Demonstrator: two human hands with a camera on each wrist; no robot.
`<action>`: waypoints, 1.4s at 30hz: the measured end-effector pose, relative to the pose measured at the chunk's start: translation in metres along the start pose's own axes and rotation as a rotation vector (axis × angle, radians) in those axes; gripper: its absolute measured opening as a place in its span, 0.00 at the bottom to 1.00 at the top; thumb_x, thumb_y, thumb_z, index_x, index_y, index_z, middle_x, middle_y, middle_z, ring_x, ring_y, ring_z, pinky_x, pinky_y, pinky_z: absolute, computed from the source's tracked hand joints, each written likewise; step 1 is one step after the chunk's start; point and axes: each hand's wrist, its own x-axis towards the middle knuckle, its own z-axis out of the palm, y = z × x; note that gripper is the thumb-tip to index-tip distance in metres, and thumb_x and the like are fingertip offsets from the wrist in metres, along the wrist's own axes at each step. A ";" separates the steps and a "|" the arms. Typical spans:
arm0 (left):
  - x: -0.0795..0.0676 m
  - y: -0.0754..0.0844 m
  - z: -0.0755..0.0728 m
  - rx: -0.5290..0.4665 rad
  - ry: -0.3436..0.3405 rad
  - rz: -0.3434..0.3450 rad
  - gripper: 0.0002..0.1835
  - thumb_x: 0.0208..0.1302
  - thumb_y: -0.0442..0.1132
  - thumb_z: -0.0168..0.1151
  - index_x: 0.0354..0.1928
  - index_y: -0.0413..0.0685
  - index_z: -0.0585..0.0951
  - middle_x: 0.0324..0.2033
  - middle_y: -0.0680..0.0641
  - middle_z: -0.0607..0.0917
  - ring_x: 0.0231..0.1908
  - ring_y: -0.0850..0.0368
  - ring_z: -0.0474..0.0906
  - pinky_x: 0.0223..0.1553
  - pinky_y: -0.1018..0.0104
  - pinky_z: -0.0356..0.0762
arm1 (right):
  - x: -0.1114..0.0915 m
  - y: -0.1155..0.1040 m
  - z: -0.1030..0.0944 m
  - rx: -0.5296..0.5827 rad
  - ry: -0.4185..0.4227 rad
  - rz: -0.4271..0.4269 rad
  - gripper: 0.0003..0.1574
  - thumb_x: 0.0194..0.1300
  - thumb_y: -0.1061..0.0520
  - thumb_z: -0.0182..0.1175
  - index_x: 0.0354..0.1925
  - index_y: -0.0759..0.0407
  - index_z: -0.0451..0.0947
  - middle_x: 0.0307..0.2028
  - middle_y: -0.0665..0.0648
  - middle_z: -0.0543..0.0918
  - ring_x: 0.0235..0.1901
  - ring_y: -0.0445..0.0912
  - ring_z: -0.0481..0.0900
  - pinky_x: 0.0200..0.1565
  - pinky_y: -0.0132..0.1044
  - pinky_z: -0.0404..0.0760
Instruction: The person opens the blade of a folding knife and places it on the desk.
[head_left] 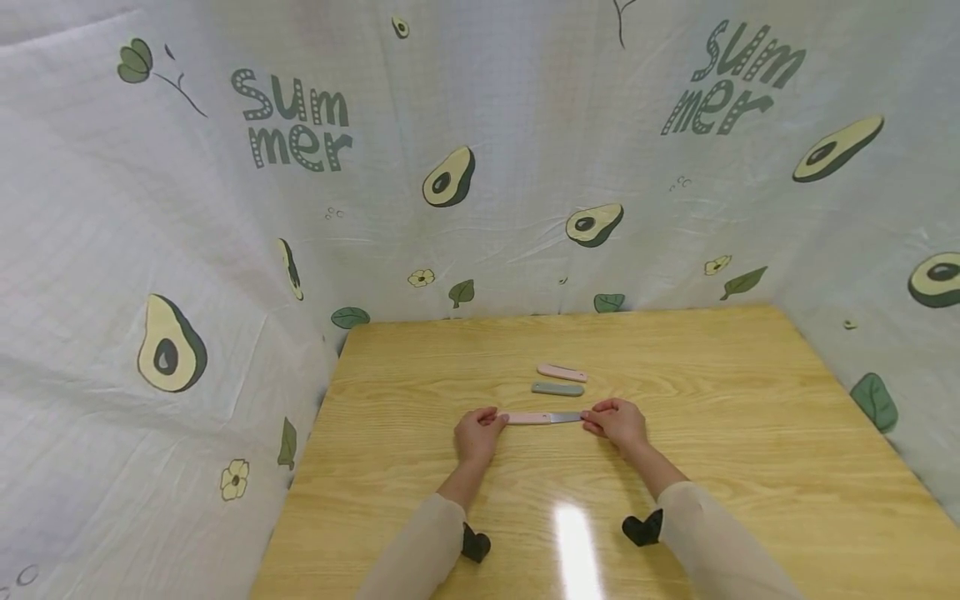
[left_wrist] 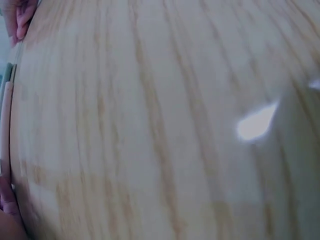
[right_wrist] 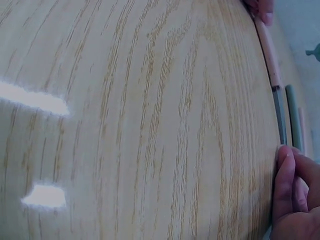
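Note:
A pink folding knife [head_left: 528, 418] lies stretched out between the two hands, its metal blade [head_left: 564, 417] unfolded to the right. My left hand [head_left: 476, 433] pinches the far left end of the handle. At the other end, my right hand [head_left: 621, 423] pinches the blade's tip, and its fingers cover that part. In the right wrist view the blade [right_wrist: 280, 114] shows between the handle and the right fingertips. Just behind it are a folded green knife [head_left: 557, 389] and, farther back, a folded pink knife [head_left: 562, 372]; no blade sticks out of either.
All of this is on a wood-grain table [head_left: 420, 358] with a bright glare patch near its front. A white cloth [head_left: 525, 100] printed with avocados and leaves hangs behind the table and along both sides. Black bands sit at the beige sleeves [head_left: 420, 542].

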 end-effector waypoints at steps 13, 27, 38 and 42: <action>0.007 0.018 0.001 -0.075 -0.036 -0.026 0.21 0.52 0.45 0.74 0.48 0.44 0.85 0.42 0.46 0.86 0.42 0.55 0.81 0.45 0.63 0.82 | 0.007 -0.012 -0.001 0.001 0.099 -0.042 0.22 0.62 0.61 0.65 0.50 0.73 0.71 0.26 0.47 0.82 0.27 0.36 0.84 0.36 0.29 0.86; 0.026 0.050 0.029 -0.131 -0.287 0.003 0.27 0.61 0.40 0.67 0.61 0.39 0.76 0.57 0.42 0.81 0.56 0.47 0.79 0.54 0.64 0.81 | 0.020 -0.026 0.014 -0.177 0.194 -0.127 0.23 0.62 0.60 0.65 0.54 0.68 0.76 0.46 0.65 0.85 0.31 0.32 0.77 0.30 0.18 0.76; 0.032 0.050 0.043 -0.096 -0.315 -0.072 0.25 0.63 0.39 0.65 0.62 0.40 0.75 0.58 0.41 0.80 0.59 0.47 0.77 0.57 0.63 0.79 | 0.023 -0.019 0.012 -0.209 0.209 -0.096 0.22 0.63 0.59 0.64 0.54 0.67 0.76 0.51 0.68 0.83 0.48 0.54 0.81 0.32 0.21 0.75; 0.033 0.051 0.047 -0.093 -0.285 -0.067 0.23 0.61 0.36 0.65 0.59 0.38 0.78 0.55 0.41 0.82 0.57 0.47 0.79 0.55 0.65 0.80 | 0.025 -0.020 0.014 -0.220 0.207 -0.108 0.21 0.63 0.59 0.64 0.53 0.67 0.78 0.50 0.67 0.84 0.47 0.53 0.83 0.33 0.21 0.75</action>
